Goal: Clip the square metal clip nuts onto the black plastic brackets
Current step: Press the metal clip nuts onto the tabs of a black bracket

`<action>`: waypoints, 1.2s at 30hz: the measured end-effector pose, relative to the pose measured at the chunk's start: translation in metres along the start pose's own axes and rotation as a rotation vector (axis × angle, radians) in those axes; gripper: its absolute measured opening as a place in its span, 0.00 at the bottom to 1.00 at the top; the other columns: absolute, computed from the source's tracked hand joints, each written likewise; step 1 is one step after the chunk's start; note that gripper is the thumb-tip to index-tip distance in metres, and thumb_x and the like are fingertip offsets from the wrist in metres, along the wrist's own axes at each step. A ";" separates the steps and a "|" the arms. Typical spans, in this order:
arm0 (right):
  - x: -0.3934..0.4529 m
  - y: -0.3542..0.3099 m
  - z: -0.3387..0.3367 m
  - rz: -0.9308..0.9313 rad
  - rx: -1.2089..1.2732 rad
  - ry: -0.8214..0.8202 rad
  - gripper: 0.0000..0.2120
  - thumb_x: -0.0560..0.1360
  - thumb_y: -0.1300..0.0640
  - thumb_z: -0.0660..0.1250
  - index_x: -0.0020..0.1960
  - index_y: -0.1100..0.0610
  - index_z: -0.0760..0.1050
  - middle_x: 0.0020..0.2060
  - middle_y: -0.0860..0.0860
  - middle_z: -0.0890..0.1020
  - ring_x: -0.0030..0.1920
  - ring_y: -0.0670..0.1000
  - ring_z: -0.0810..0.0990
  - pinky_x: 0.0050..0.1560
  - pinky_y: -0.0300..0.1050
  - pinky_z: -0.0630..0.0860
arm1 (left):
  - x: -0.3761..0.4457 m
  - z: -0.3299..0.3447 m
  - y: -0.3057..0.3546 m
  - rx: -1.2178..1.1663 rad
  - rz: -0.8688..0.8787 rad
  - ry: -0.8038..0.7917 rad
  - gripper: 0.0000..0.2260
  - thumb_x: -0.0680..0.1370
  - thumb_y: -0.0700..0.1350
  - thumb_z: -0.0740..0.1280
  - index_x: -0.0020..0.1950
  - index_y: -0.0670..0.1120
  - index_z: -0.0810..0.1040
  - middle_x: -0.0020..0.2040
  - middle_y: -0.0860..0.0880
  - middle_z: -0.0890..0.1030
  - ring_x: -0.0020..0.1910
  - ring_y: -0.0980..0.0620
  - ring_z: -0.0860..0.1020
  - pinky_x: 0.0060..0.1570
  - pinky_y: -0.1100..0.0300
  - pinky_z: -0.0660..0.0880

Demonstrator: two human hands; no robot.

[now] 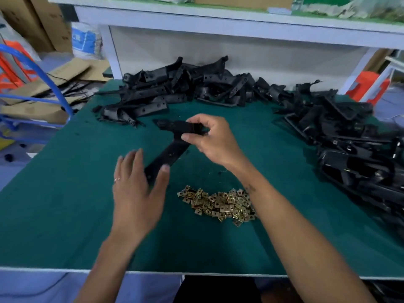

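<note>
Nearest the lens, two bare forearms reaching in from 6 o'clock over the green mat (65,215). Left hand (137,193) blurred, fingers spread and straight, thumb touching the near end of the black bracket (168,156) — gripping nothing. Right hand (209,136) pinching that bracket's far end between thumb and fingers, lifted above the mat centre. Heap of brass-coloured clip nuts (218,204) just toward 5 o'clock of the left hand, under the right forearm. Bracket pile (175,88) at 12 o'clock, another pile (349,145) at 3 o'clock. No nut visibly in either hand. Likely risks: bracket twisting out of the one-ended pinch, held only at its tip — or the forearm sweeping nuts across the mat
</note>
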State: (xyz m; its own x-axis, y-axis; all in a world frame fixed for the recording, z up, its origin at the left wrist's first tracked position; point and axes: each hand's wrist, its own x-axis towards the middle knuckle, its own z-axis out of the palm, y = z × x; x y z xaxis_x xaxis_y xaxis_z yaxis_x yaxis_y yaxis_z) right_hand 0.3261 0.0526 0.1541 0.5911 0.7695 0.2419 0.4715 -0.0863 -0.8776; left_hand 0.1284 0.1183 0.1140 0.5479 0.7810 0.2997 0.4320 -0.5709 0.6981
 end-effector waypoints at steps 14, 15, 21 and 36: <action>-0.102 0.037 -0.035 0.037 0.038 0.108 0.20 0.81 0.66 0.65 0.67 0.47 0.78 0.53 0.44 0.87 0.49 0.47 0.87 0.50 0.48 0.83 | 0.046 0.047 0.025 0.079 0.394 0.032 0.25 0.83 0.63 0.51 0.31 0.51 0.56 0.26 0.56 0.64 0.23 0.56 0.64 0.26 0.62 0.54; -0.110 0.048 -0.042 0.072 -0.045 0.214 0.18 0.80 0.66 0.67 0.64 0.48 0.80 0.52 0.42 0.86 0.47 0.46 0.85 0.50 0.52 0.83 | 0.051 0.051 0.026 0.092 0.412 0.060 0.24 0.83 0.62 0.52 0.31 0.52 0.55 0.27 0.57 0.63 0.22 0.57 0.62 0.26 0.63 0.53; -0.142 0.084 -0.076 0.226 -0.218 0.152 0.11 0.72 0.62 0.78 0.50 0.49 0.86 0.45 0.45 0.83 0.44 0.49 0.81 0.48 0.42 0.76 | 0.089 0.085 0.030 0.160 0.377 0.071 0.22 0.83 0.63 0.47 0.34 0.52 0.56 0.35 0.53 0.67 0.26 0.49 0.64 0.27 0.61 0.53; -0.125 0.090 -0.089 0.228 -0.192 -0.071 0.09 0.74 0.62 0.76 0.40 0.50 0.81 0.37 0.47 0.80 0.35 0.45 0.74 0.37 0.34 0.67 | 0.124 0.139 0.005 0.233 0.467 -0.067 0.20 0.83 0.63 0.46 0.40 0.51 0.60 0.36 0.53 0.66 0.27 0.49 0.64 0.28 0.57 0.59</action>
State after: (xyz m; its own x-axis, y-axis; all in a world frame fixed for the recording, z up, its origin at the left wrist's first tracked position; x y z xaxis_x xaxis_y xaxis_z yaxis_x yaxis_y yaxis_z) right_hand 0.3535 -0.1076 0.0817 0.6519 0.7582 0.0118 0.4506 -0.3748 -0.8102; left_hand 0.2985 0.1769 0.0641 0.7614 0.4164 0.4969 0.2744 -0.9014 0.3348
